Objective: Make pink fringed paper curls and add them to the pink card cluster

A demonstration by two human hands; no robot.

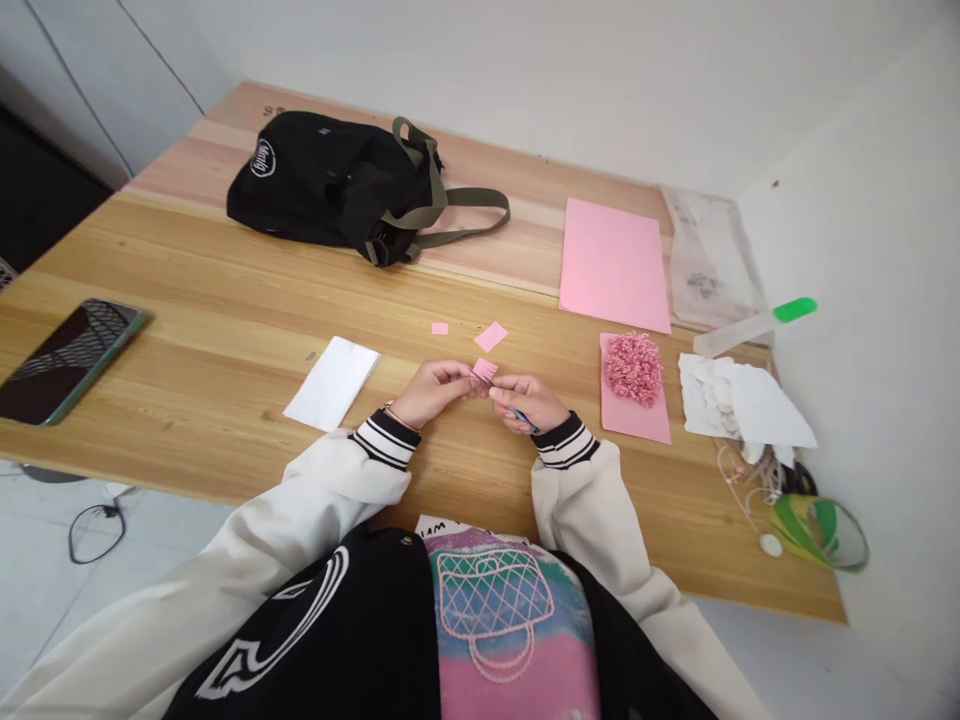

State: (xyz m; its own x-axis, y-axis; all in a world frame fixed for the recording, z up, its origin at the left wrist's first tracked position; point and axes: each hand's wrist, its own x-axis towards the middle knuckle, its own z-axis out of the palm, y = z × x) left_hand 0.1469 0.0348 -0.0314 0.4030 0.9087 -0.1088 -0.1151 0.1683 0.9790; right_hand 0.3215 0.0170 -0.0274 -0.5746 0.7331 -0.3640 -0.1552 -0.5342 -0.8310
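Note:
Near the table's front edge, my left hand (435, 393) is closed in a pinch on a small pink paper piece (485, 369) whose top edge looks cut into narrow strips. My right hand (531, 401) is closed around a small pair of scissors (520, 415) with blue handles. The blades lie at the paper, between the fingertips of both hands; how far they are apart is too small to tell. Just beyond the hands lie a pink paper rectangle (491, 336) and a smaller pink piece (439, 328).
Left are a folded white paper (332, 383) and a phone (67, 360); behind, a black bag (330, 185). Right are pink sheets (615, 265), a curly pink bundle (634, 369) on pink paper (637, 423), white papers (765, 405), a green-capped tube (750, 328) and green tape (821, 530).

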